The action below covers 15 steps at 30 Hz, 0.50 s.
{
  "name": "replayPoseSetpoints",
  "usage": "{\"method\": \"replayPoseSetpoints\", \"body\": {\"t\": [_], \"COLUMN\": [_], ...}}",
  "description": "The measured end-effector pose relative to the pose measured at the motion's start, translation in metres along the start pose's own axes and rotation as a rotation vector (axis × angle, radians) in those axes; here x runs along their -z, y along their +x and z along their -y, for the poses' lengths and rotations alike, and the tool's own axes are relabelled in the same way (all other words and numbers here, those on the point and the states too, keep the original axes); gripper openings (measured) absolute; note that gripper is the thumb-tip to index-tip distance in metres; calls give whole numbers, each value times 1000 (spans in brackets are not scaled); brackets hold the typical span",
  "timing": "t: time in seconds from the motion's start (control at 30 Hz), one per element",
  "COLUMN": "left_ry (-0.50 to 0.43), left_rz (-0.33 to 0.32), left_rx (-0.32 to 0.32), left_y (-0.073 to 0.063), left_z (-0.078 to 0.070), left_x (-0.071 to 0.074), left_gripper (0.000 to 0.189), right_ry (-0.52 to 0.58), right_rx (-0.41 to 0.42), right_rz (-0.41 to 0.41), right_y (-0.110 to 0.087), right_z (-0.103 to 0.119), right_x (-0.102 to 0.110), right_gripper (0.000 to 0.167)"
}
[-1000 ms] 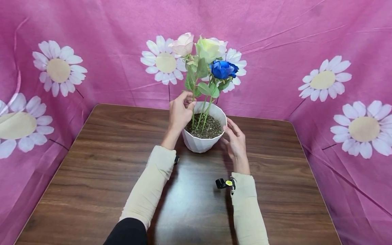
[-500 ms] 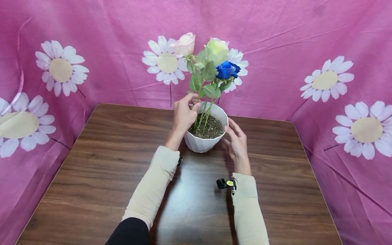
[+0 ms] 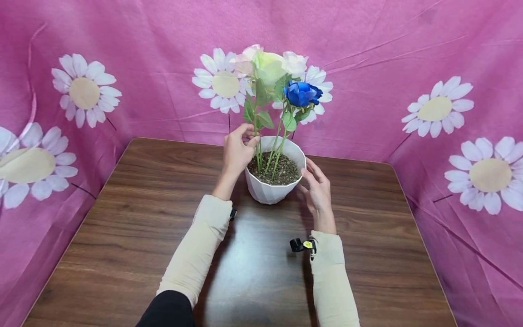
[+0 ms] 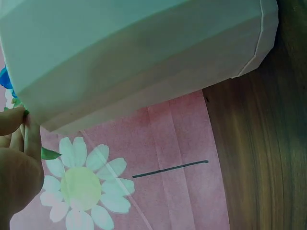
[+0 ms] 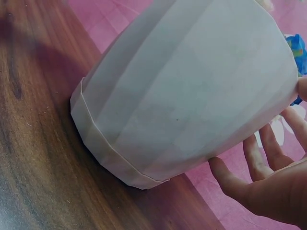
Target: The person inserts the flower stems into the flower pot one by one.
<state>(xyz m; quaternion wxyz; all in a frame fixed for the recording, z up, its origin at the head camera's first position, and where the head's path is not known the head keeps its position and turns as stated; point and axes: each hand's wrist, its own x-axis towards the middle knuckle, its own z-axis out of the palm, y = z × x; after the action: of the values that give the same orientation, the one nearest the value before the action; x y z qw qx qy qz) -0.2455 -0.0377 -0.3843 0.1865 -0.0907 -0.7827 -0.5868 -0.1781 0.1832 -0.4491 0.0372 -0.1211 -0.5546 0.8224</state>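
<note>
A white faceted flowerpot (image 3: 270,193) filled with dark soil (image 3: 286,168) stands toward the back of the table. Several roses rise from it: a pale green one (image 3: 269,68), a blue one (image 3: 302,94), a pink one (image 3: 245,61) and a white one (image 3: 295,63). At the pot's left rim my left hand (image 3: 238,152) pinches a green stem, which appears to lead up to the pale green rose. My right hand (image 3: 318,188) holds the pot's right side, its thumb at the rim and its fingers spread along the outer wall (image 5: 192,96).
The pot rests on a brown wood-grain table (image 3: 122,218). A pink cloth backdrop (image 3: 351,41) printed with large daisies surrounds the table behind and at both sides. Small black wrist cameras (image 3: 302,245) sit at the sleeves.
The pale green rose swings right, then back left past its earlier place, as my left hand moves with its stem. It now partly covers the pink rose. My right hand stays at the pot.
</note>
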Motion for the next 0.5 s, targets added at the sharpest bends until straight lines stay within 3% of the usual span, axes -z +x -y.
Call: {"method": "replayPoseSetpoints", "body": {"t": [0.27,0.5], "left_ry": [19,-18], "left_rz": [21,13], "left_rx": [32,-7], "left_y": [-2,-8], "left_z": [1,7], "left_x": [4,6], "left_gripper": [23,23], "right_ry": [5,-39], "right_rx": [8,93], "right_rz": [-36,-126], "right_y": [-1,-11], "right_z": [-7,-14], "right_x": [3,10], "right_gripper": [45,46]}}
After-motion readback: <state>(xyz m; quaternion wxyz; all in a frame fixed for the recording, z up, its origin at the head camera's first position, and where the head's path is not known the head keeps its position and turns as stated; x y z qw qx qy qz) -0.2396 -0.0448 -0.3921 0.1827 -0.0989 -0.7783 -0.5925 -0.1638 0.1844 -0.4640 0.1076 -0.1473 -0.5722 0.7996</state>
